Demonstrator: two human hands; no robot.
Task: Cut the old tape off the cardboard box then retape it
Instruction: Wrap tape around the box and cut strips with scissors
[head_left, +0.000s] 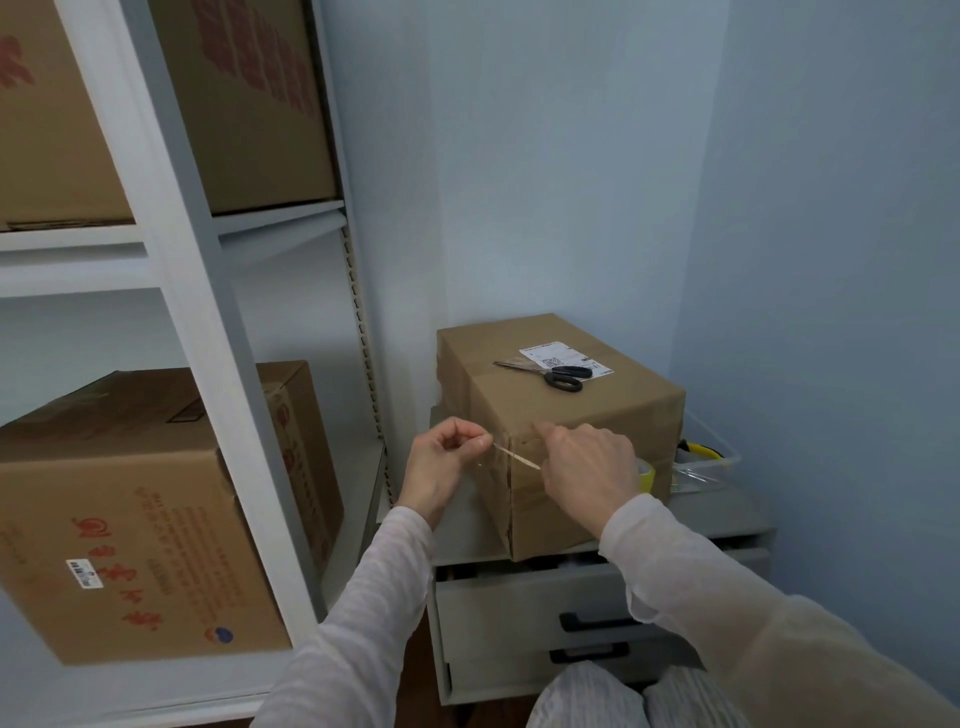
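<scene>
Blue-walled corner, grey drawer unit: the cardboard box on top is at the taping stage.
The left hand pinches a tape strip at its near edge; the right hand grasps the tape roll. Scissors lie on top: cutting looks done, resealing barely begun.

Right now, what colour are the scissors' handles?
Black; the head view shows the scissors lying on the cardboard box.

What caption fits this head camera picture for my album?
Left hand and right hand stretch a tape strip at the cardboard box corner; scissors lie on top.
</scene>
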